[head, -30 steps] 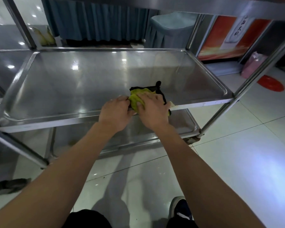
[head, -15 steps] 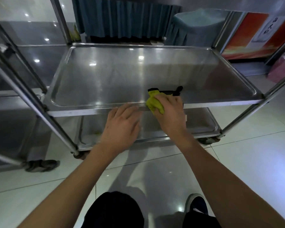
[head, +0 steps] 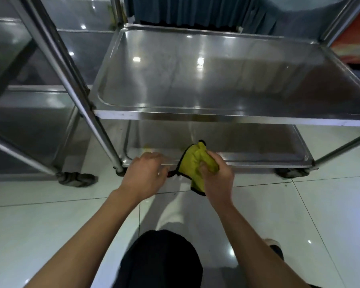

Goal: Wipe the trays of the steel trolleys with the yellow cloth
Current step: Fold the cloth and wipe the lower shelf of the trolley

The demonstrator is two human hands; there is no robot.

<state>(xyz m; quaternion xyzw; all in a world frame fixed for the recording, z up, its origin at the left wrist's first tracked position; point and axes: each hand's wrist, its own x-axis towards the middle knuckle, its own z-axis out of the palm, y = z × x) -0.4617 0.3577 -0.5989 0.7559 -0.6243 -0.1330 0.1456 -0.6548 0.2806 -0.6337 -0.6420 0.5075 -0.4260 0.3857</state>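
A yellow cloth with black trim is bunched in my right hand, whose fingers curl round it. My left hand pinches the cloth's black-edged left corner. Both hands hover in front of the steel trolley's bottom tray, just off its front rim. The middle tray lies above and behind them, bare and shiny.
A second steel trolley stands at the left, its slanted posts crossing the view. Castor wheels sit on the white tiled floor. Dark curtains hang behind, and an orange panel shows at the right edge. My knee is below the hands.
Both hands left the middle tray's front rim and dropped to the bottom tray's level with the cloth. My left hand, flat on the rim before, now pinches the cloth's corner.
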